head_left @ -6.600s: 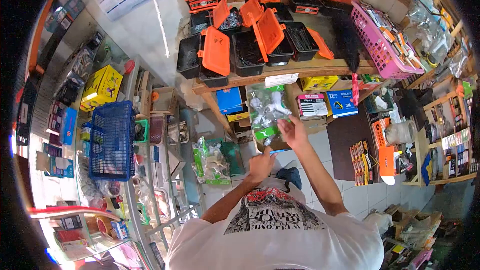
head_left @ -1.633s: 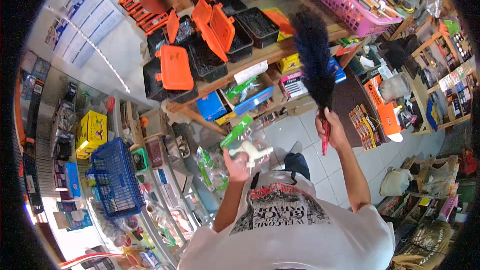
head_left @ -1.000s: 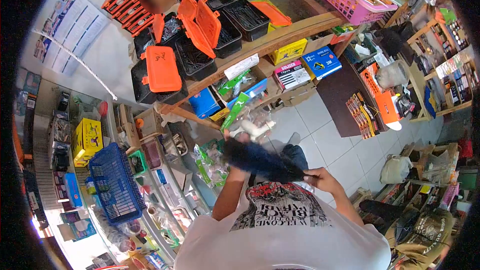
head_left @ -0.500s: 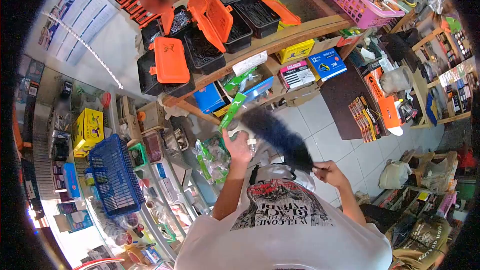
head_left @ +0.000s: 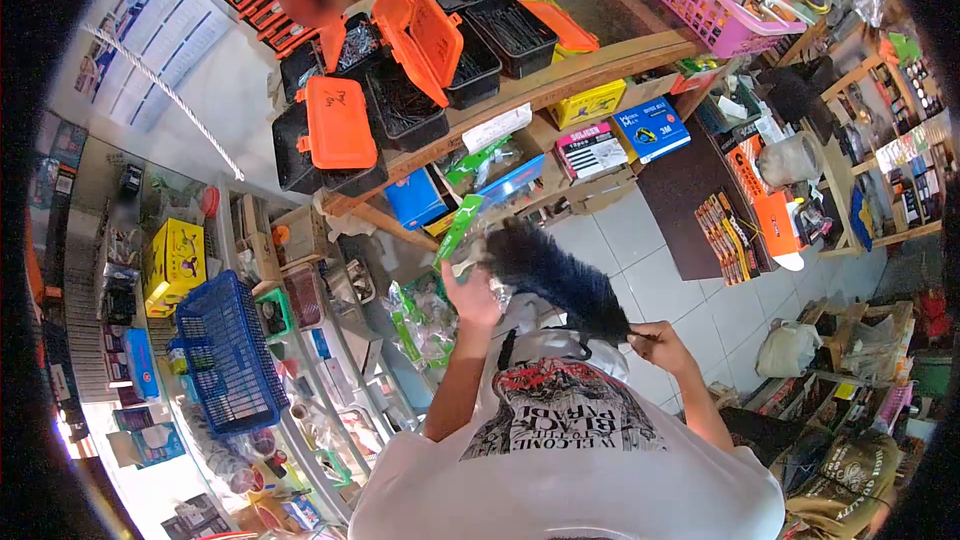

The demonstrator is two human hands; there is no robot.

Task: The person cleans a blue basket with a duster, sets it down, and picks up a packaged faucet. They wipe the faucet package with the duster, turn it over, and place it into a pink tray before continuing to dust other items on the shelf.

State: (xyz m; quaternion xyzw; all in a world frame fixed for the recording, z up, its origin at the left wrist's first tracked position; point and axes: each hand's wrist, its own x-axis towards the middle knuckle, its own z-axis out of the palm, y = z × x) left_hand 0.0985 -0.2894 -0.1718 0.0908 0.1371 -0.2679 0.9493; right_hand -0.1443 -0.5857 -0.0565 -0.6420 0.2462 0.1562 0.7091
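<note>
My left hand is closed around a clear plastic packet with a green header card. The card sticks up past my thumb, and what the packet contains is partly hidden and blurred. In my right hand is the handle end of a dark, fluffy duster. The duster slants up and left, its bristly tip beside or against the packet and my left fingers; contact is hard to tell. More green-carded packets lie just left of my left forearm.
Black boxes with orange lids line the wooden shelf ahead. A pink basket stands at its right end. Blue basket and glass shelving are on my left. White floor tiles show beyond the duster; a white bag sits right.
The duster has swept slightly at its tip beside the packet, and its outline is less smeared. Both hands keep their holds; my left hand has shifted a little.
</note>
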